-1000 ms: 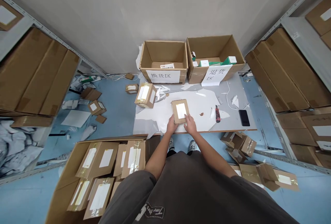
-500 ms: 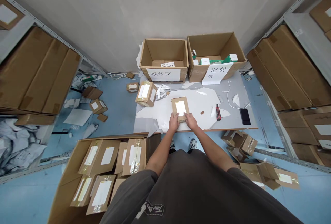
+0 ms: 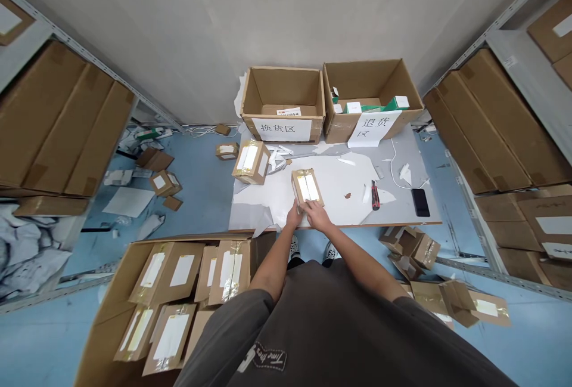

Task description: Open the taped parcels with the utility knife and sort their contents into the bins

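Observation:
A small cardboard box (image 3: 306, 186) sits near the table's front edge, a white label and clear tape on its upper face. My left hand (image 3: 294, 217) grips it at the near left corner, the fingers partly hidden by the carton. Across its near end lies my right hand (image 3: 317, 214), fingers bent over the edge and touching the top by the label. To the left stands a larger taped carton (image 3: 251, 162). A red and black utility knife (image 3: 375, 195) lies to the right on the white paper, apart from both hands.
Two open boxes with handwritten signs, one left (image 3: 282, 129) and one right (image 3: 373, 127), line the back. A phone (image 3: 420, 202) and a white cable lie at the right. A big bin (image 3: 105, 315) of parcels stands lower left; torn cartons (image 3: 413, 247) lie on the floor right.
The small box has been turned over: a plain face with a label showed before, a taped face shows now. My right hand has shifted left, closer to my left hand.

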Motion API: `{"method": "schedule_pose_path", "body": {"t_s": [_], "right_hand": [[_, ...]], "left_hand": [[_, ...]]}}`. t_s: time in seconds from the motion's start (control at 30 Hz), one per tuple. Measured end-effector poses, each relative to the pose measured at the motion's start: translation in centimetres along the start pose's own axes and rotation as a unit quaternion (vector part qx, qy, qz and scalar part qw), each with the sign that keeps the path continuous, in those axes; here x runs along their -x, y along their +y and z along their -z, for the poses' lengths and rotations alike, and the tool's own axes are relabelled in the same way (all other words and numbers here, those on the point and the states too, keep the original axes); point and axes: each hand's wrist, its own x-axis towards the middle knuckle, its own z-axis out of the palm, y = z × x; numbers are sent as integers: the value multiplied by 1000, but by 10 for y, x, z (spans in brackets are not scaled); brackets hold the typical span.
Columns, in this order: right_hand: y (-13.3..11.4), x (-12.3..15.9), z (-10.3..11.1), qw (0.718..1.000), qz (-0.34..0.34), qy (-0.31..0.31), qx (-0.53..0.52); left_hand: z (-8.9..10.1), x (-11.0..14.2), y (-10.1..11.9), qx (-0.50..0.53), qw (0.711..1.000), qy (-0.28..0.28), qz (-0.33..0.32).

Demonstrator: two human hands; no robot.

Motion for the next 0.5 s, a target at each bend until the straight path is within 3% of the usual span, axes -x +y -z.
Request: {"method": "schedule_pose_path", "body": {"t_s": [0.07, 0.17, 0.27, 0.37, 0.5], "right_hand": [[3, 3, -5, 1000, -5, 18, -9], [19, 6, -4, 993, -102, 58, -15], [36, 5, 0, 980, -193, 30, -37], [45, 4, 0, 980, -185, -16, -69], [42, 4, -6, 988, -132, -11, -80]], "left_hand": [[5, 2, 1, -9, 999, 24, -30], [9, 6, 11, -21, 991, 54, -124], [7, 10, 22, -56, 986, 46, -153], [7, 10, 24, -63, 988, 32, -137], [18, 8, 10, -9, 989, 9, -145]]}}
